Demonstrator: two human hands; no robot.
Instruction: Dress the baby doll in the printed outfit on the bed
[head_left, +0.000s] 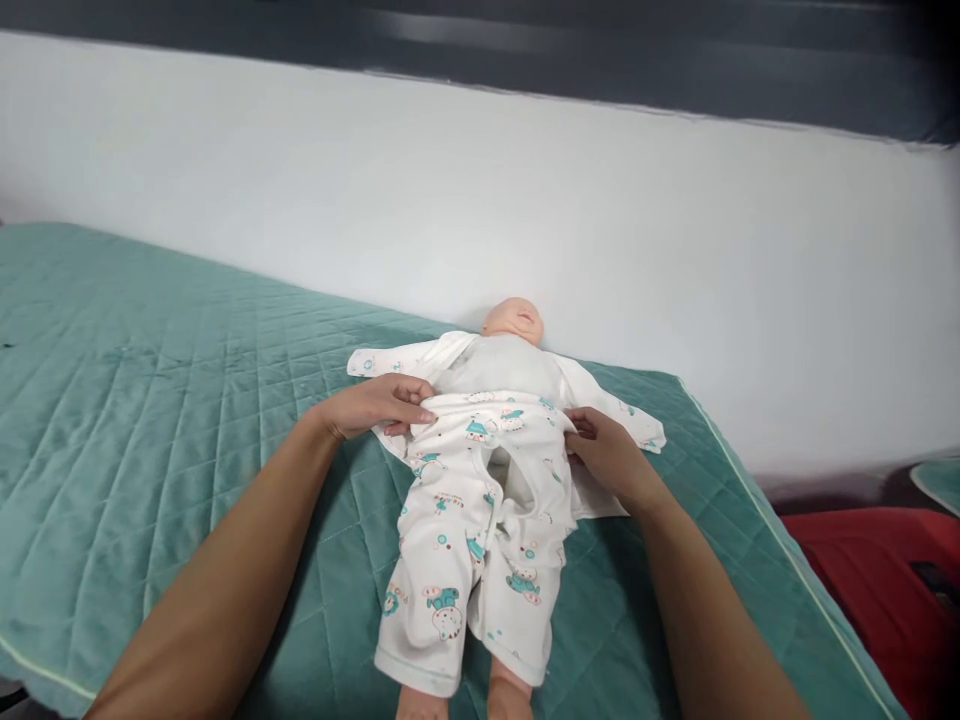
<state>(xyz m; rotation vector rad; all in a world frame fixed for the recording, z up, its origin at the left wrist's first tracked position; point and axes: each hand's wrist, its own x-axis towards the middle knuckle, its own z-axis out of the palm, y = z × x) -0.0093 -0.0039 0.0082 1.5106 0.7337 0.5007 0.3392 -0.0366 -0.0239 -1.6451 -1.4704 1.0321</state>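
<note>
A baby doll (513, 320) lies on its back on a green quilted mat (165, 400), head toward the wall. It wears white printed trousers (465, 540), and an open white printed top (600, 400) is spread under its grey torso. My left hand (379, 405) pinches the trousers' waistband at the doll's left-hand side in view. At the other side, my right hand (604, 455) grips the same waistband. The doll's bare feet show at the bottom edge.
A white wall runs behind the mat, with a dark band above it. The mat's right edge drops off toward a red object (877, 580) at the lower right. A bit of green fabric (937, 480) shows at the far right.
</note>
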